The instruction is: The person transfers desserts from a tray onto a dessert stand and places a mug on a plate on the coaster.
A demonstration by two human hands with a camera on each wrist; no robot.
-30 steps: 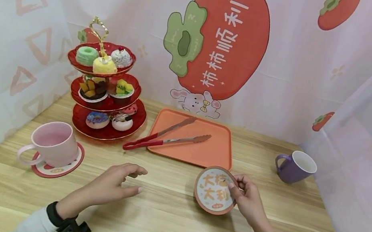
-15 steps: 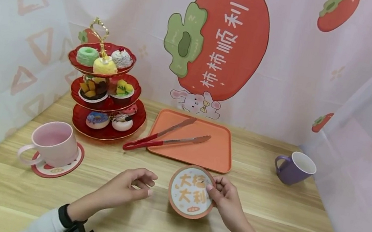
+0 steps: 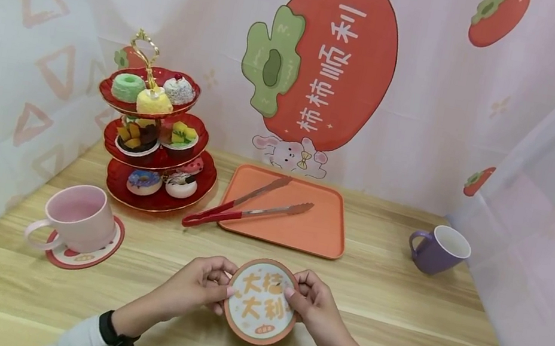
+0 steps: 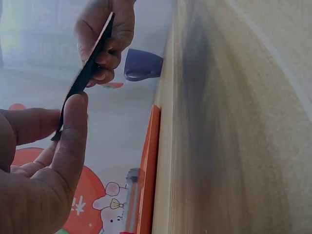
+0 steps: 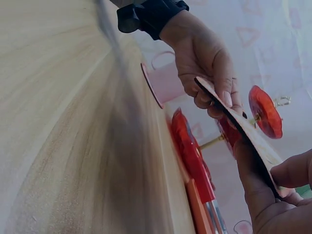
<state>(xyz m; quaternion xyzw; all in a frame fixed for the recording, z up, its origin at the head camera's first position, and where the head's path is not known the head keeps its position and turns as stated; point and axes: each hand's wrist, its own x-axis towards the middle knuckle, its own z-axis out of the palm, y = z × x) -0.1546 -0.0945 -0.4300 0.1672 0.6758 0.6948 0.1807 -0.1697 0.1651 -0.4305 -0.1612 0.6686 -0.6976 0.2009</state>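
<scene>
A round coaster with an orange-brown rim, a white face and orange lettering is held above the wooden table, its face tilted up. My left hand pinches its left edge, thumb on top and fingers beneath. On the opposite edge my right hand grips it the same way. Both wrist views show the coaster edge-on, thin with a dark underside: the left wrist view has the coaster between the two hands, and in the right wrist view the coaster slants clear of the tabletop.
Behind the hands lies an orange tray with red-handled tongs across it. A pink mug stands on another coaster at left. The three-tier red stand bears toy cakes. A purple mug is at right.
My right hand has carried the coaster leftward and slightly nearer. My left hand has moved right, from holding nothing to pinching the coaster's left edge.
</scene>
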